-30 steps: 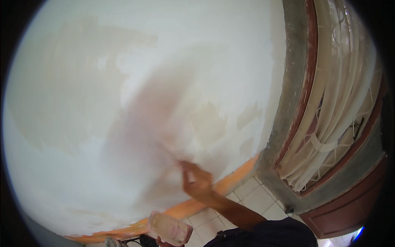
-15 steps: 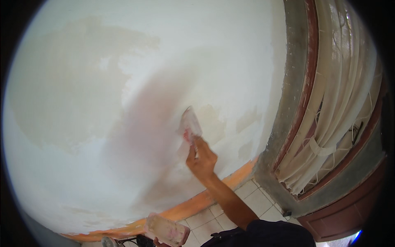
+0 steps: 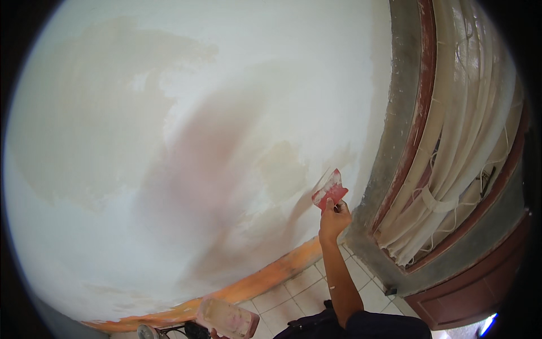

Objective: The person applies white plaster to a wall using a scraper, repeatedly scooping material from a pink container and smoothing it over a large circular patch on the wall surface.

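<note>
My right hand (image 3: 334, 221) is closed round the near end of a red putty knife (image 3: 331, 190) smeared with white filler. The tool is held up close to the white wall (image 3: 316, 101), toward its right side; whether its edge touches the wall I cannot tell. Low in the view, a pale pinkish rectangular board (image 3: 227, 318) with filler smears rests in my left hand (image 3: 215, 334). Only a few fingertips of that hand show at the board's edge. Beige unevenly coated patches (image 3: 285, 169) mark the wall left of the knife.
An orange band (image 3: 265, 278) runs along the wall's foot, above pale floor tiles (image 3: 282, 308). To the right stand a grey-bordered window frame (image 3: 407, 90) with a tied cream curtain (image 3: 451, 186) and a brown panel (image 3: 468, 294). A round pale object (image 3: 148, 331) and dark cables lie at the bottom left.
My right hand has carried the putty knife right and slightly down along the wall, turning it so its red side shows. The board in my left hand has hardly moved.
</note>
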